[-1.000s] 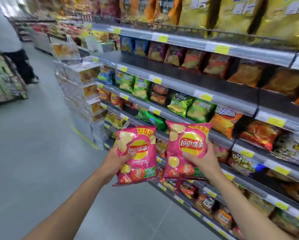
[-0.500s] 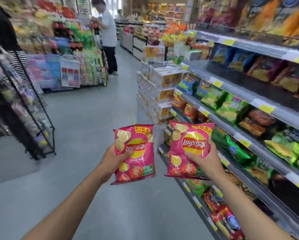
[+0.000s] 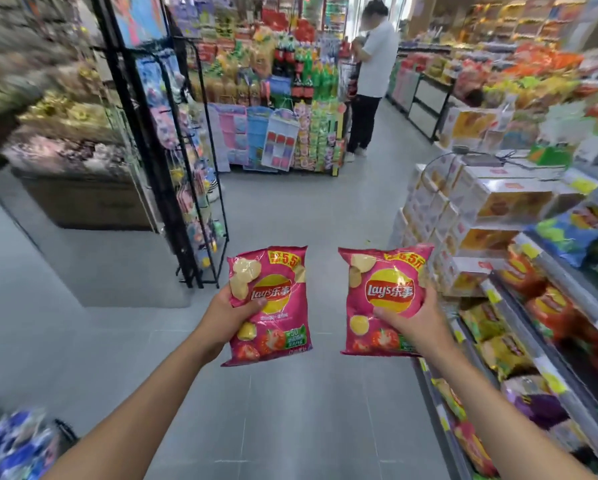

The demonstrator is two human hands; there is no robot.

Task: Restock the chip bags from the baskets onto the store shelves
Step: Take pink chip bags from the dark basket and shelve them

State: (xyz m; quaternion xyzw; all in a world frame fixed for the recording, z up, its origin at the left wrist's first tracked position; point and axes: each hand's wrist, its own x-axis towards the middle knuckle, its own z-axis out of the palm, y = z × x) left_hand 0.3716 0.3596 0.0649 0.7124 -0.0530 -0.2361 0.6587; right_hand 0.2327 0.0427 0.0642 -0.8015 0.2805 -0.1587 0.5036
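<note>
Each hand gripped one pink chip bag, left hand (image 3: 226, 315) and right hand (image 3: 417, 318), mid-carry; shelving apparently required turning toward the store shelves (image 3: 547, 372).

Your view is bright and evenly lit, with the light source out of frame. Shadows on the smooth grey tiled floor (image 3: 290, 410) are soft and faint. Focus is sharpest at the centre, where the left glossy pink chip bag (image 3: 277, 327) and right glossy pink chip bag (image 3: 387, 271) show pale glare streaks across their film. Blur smears your edges: the grey metal store shelves (image 3: 533, 355), the blue-and-white packets (image 3: 13, 441) and the brown-gold goods (image 3: 65, 116). Wide-angle distortion tilts the tall black wire rack (image 3: 141, 147).
</note>
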